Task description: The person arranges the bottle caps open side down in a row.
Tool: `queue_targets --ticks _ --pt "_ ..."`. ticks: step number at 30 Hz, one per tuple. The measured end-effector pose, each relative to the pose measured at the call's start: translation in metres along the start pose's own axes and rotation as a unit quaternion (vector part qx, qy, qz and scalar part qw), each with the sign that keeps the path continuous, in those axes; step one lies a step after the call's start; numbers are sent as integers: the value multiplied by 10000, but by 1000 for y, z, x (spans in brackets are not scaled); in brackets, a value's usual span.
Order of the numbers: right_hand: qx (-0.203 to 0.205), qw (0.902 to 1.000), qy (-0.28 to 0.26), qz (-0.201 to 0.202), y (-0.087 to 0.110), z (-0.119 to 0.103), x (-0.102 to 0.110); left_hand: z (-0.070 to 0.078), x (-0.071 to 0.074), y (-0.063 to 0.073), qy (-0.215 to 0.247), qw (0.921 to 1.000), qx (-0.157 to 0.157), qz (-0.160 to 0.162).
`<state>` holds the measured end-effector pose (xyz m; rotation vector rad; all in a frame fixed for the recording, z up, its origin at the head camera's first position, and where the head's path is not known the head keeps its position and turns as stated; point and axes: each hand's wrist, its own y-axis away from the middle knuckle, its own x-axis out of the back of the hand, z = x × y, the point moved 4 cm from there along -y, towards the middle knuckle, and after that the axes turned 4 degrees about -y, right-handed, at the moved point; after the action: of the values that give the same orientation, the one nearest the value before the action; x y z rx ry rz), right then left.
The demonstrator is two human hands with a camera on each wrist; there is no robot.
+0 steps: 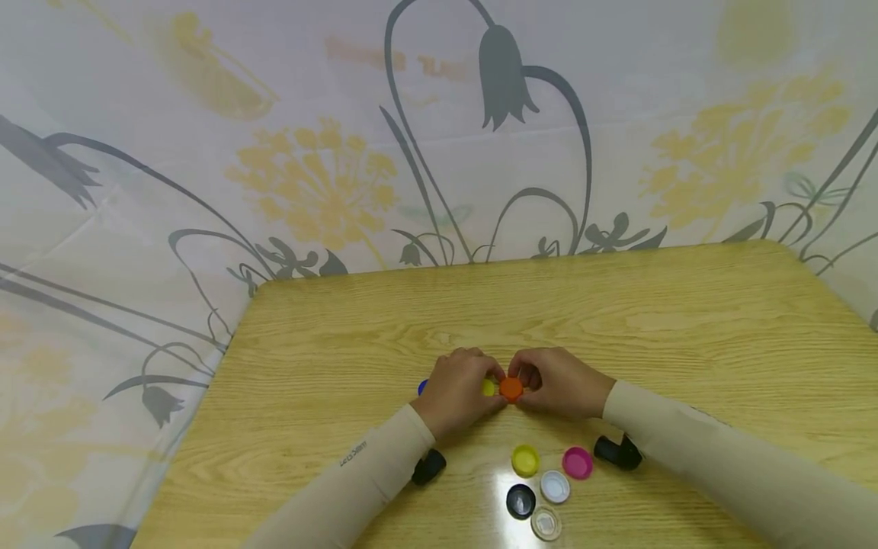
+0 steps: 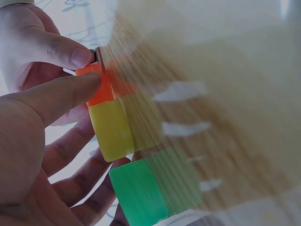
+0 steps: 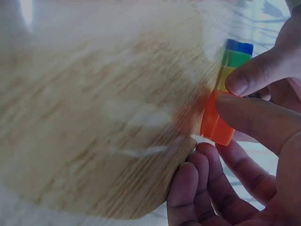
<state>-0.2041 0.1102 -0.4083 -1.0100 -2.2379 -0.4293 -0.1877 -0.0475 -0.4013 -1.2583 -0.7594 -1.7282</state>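
Left hand [image 1: 461, 390]: your fingers pinch the orange piece [image 1: 511, 390]
Right hand [image 1: 564, 383]: your fingers pinch its other side, likely to steady it
Orange piece: on the table [image 1: 370, 328], just beside the yellow piece [image 2: 112, 133], seemingly for alignment
Pink lid [image 1: 578, 463]: nearer you, seemingly out of your way

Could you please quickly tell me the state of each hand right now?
Left hand: closed, pinching the orange cap with thumb and fingers.
Right hand: closed, pinching the same cap from its other side.
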Motion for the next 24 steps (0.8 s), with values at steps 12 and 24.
queue_targets --ticks 12,24 --pt "81 9999 69 49 -1 1 -2 1 1 -1 -32 10000 -9 -7" --pt "127 9998 113 103 -1 1 -3 2 3 -1 -121 9999 -14 18"
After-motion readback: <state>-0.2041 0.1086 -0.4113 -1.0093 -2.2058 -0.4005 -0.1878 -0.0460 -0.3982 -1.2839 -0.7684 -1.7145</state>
